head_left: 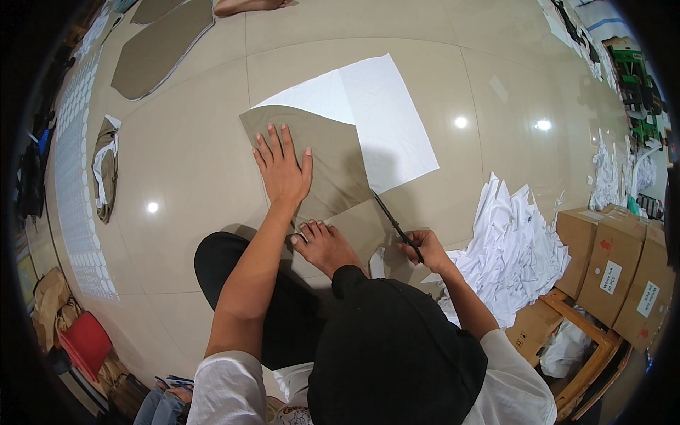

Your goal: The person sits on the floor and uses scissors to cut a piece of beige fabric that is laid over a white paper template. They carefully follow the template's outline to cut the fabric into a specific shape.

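Note:
My left hand [286, 172] lies flat with fingers spread on a khaki-brown piece of fabric [329, 166]. Under that fabric, and showing beyond its curved top edge and right side, is a larger white sheet [397, 127]; whether it is cloth or paper I cannot tell. Dark-handled scissors [392, 218] are gripped in my right hand [422, 248], their tips at the lower corner where the white sheet meets the brown fabric. My bare foot [326, 244] rests by the fabric's lower edge.
A heap of white scraps [506, 244] lies to the right, with cardboard boxes [605, 273] on a wooden frame [581, 319] beyond. More brown pieces [161, 49] lie at the upper left, near another person's bare limb [251, 6]. A bundled brown-and-white piece [106, 170] is at the left.

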`<state>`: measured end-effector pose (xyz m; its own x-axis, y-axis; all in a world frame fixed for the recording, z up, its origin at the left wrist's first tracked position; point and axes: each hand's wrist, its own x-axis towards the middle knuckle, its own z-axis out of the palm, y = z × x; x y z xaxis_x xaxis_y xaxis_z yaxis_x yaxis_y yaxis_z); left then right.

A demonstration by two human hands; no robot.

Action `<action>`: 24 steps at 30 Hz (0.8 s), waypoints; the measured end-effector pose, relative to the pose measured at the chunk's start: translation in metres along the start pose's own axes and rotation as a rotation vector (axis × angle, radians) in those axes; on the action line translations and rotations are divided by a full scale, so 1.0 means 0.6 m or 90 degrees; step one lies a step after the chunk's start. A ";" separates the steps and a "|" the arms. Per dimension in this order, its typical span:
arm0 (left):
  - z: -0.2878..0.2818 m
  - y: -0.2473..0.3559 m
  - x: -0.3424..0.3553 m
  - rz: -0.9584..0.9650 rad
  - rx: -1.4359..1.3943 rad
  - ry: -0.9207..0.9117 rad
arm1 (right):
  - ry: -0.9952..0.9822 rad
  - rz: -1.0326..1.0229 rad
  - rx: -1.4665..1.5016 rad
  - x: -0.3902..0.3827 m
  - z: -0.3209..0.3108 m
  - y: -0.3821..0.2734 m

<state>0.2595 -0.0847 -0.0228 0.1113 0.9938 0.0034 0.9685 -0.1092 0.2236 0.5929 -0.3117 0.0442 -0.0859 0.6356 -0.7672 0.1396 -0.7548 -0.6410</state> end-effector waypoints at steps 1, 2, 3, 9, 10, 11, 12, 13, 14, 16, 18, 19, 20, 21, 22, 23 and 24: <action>0.000 -0.001 0.000 0.000 0.001 -0.001 | 0.003 0.002 0.001 0.000 0.003 -0.004; 0.000 -0.002 -0.001 0.002 -0.001 0.004 | 0.007 0.003 0.003 0.001 0.005 -0.009; 0.000 -0.001 0.000 0.005 -0.004 0.008 | 0.012 0.005 0.005 0.000 0.007 -0.014; -0.002 0.000 0.000 0.006 -0.012 0.009 | 0.016 0.001 -0.008 0.012 0.009 -0.010; -0.003 0.001 0.000 0.006 -0.014 0.008 | 0.015 -0.001 -0.002 0.013 0.009 -0.008; -0.003 0.001 0.000 0.003 -0.011 0.004 | 0.015 -0.003 0.004 0.015 0.010 -0.006; -0.004 0.001 0.001 0.001 -0.009 0.000 | 0.014 -0.005 0.009 0.016 0.010 -0.006; -0.004 0.002 0.001 -0.001 -0.007 -0.003 | 0.014 -0.006 0.011 0.016 0.011 -0.005; -0.005 0.002 0.001 -0.001 -0.008 -0.004 | 0.015 -0.007 0.013 0.017 0.011 -0.004; -0.004 0.001 0.001 -0.002 -0.007 -0.006 | 0.017 -0.008 0.010 0.019 0.014 -0.005; -0.005 0.001 0.000 0.003 -0.012 0.001 | 0.023 -0.007 -0.001 0.019 0.014 -0.005; -0.005 0.001 0.000 0.005 -0.014 0.004 | 0.021 -0.012 0.001 0.019 0.014 -0.002; -0.005 0.001 0.001 0.006 -0.015 0.002 | 0.020 -0.017 0.004 0.019 0.014 0.002; -0.006 0.002 0.001 0.005 -0.016 0.000 | 0.018 -0.022 0.006 0.018 0.014 0.002; -0.007 0.002 0.001 0.005 -0.017 -0.002 | 0.018 -0.023 0.010 0.018 0.015 0.003; -0.007 0.002 0.001 0.005 -0.019 -0.003 | 0.017 -0.024 0.014 0.018 0.017 0.004; -0.008 0.002 0.000 0.004 -0.019 -0.005 | 0.017 -0.025 0.018 0.017 0.020 0.002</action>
<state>0.2596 -0.0845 -0.0178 0.1193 0.9929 -0.0019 0.9606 -0.1149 0.2532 0.5806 -0.3077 0.0352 -0.0651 0.6688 -0.7406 0.1088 -0.7330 -0.6715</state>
